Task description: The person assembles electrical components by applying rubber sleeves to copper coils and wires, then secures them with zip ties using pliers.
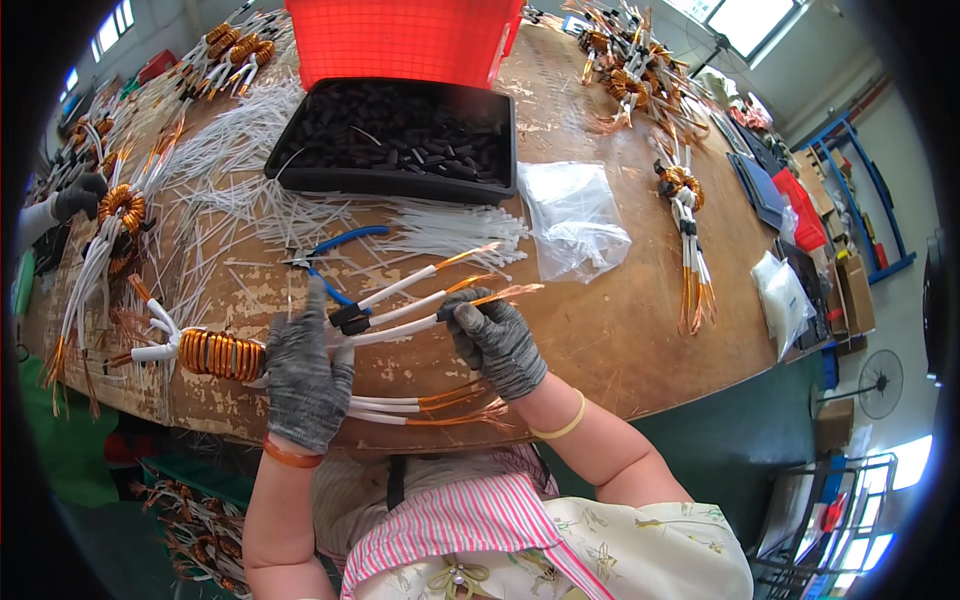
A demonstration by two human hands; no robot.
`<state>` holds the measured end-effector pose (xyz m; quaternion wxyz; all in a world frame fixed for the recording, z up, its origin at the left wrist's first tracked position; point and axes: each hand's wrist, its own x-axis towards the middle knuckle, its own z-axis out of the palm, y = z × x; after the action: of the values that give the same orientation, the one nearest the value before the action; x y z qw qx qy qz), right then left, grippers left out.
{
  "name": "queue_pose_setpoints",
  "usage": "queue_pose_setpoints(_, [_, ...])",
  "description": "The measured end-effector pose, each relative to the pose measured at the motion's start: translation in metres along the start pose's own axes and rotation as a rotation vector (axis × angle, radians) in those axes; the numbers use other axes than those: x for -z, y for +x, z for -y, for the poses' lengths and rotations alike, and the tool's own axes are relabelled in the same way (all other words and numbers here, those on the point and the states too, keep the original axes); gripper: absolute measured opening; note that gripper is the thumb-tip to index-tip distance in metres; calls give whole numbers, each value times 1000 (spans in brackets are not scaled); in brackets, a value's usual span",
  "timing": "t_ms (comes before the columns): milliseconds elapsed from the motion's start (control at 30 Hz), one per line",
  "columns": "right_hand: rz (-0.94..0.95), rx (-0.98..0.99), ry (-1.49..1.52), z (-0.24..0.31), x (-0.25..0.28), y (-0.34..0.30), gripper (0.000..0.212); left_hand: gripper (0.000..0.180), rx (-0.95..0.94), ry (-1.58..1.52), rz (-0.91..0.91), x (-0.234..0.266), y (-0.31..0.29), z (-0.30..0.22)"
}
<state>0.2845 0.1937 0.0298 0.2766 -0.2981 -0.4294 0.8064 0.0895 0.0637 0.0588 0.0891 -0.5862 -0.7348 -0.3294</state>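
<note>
A copper-wound coil lies before me, with white-sleeved leads running to the right and ending in bare copper strands. My left hand, in a grey glove, is closed over the leads just right of the winding; part of its grip is hidden. The gloved right hand pinches a small black sleeve on one lead, near its copper end. Another black sleeve sits around the upper leads beside my left fingers. More white leads pass below my hands. Blue-handled cutters lie just beyond.
A black tray of small black sleeves stands ahead, with a red crate behind it. White cable ties and a clear plastic bag lie nearby. Finished-looking coils rest rightward. A co-worker's dark-gloved hand is at far left.
</note>
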Motion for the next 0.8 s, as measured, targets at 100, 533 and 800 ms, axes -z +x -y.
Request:
queue_pose_setpoints(100, [33, 26, 102, 5, -6, -2, 30, 58, 248, -220, 338, 4, 7, 11])
queue_pose_setpoints(533, [115, -64, -49, 12, -25, 21, 25, 45, 517, -668, 269, -6, 17, 40])
queue_pose_setpoints(800, [60, -59, -370, 18, -35, 32, 25, 38, 469, -756, 235, -13, 13, 45])
